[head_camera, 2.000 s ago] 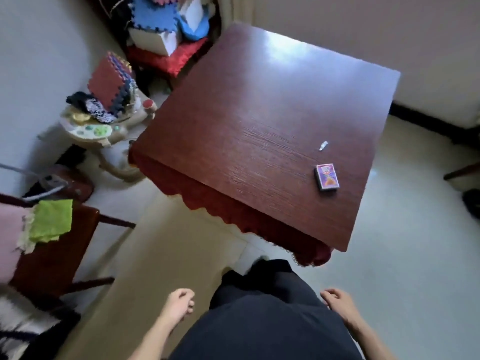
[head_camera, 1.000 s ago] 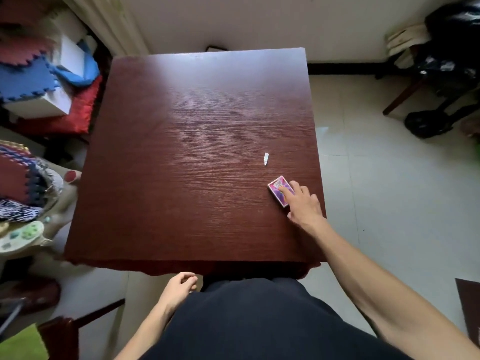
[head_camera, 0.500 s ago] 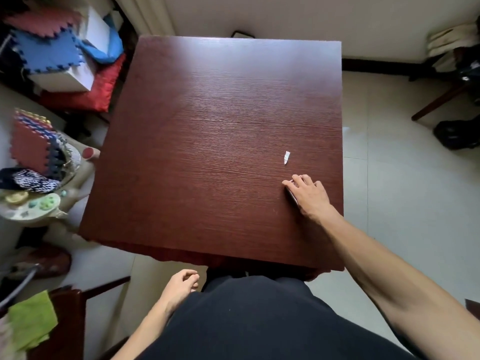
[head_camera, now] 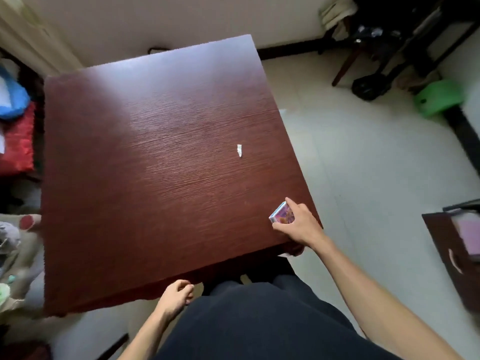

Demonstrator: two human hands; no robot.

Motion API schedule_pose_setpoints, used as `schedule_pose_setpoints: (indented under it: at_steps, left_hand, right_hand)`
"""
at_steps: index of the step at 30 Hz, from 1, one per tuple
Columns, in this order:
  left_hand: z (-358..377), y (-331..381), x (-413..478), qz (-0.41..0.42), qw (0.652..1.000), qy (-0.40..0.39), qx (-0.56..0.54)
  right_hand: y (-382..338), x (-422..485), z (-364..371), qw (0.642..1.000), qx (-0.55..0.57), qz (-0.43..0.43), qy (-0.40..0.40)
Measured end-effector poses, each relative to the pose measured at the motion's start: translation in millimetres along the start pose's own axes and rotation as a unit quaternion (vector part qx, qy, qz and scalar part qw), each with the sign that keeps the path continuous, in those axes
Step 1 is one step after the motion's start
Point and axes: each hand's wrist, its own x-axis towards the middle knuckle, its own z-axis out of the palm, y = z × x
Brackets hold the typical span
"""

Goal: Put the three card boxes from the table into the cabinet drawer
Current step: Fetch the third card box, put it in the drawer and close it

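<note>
Gripping 1 card box tilted at the near right corner of the dark red wooden table, the right hand held it; the left hand hung loosely curled, empty. A white scrap lay mid-table; pale tiled floor surrounded.

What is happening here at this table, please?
A person stands at a dark wooden table and has the right hand closed around a small colourful card box near the table's right front corner, tilted up on its edge. The left hand hangs loosely curled and empty below the table's front edge. Only a small white scrap lies elsewhere on the tabletop. At the right edge, a dark open drawer seems to show.
</note>
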Motion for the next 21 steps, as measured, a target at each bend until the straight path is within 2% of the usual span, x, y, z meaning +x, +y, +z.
schedule_pose_setpoints:
  at_steps: [2,5,9,13,17,19,21]
  left_hand:
    - [-4,6,6,0.013,0.998,-0.023,0.055]
    - [-6,19,11,0.031,0.988,-0.057,0.137]
    - [12,41,15,0.071,0.947,-0.129,0.285]
    - [58,76,15,0.103,0.893,-0.191,0.394]
    - [128,117,12,0.160,0.845,-0.217,0.461]
    - [165,138,10,0.158,0.853,-0.218,0.448]
    - [208,157,4,0.171,0.846,-0.213,0.458]
  right_hand:
    - [30,-29,15,0.993,0.096,0.060,0.023]
    - [76,-76,42,0.963,0.232,0.126,0.053]
    - [130,-144,83,0.905,0.350,0.210,0.118]
    - [177,-215,128,0.818,0.451,0.301,0.193]
    - [211,-270,168,0.736,0.523,0.350,0.251]
    - [225,-290,183,0.698,0.549,0.367,0.275]
    - [243,-311,191,0.666,0.571,0.383,0.289]
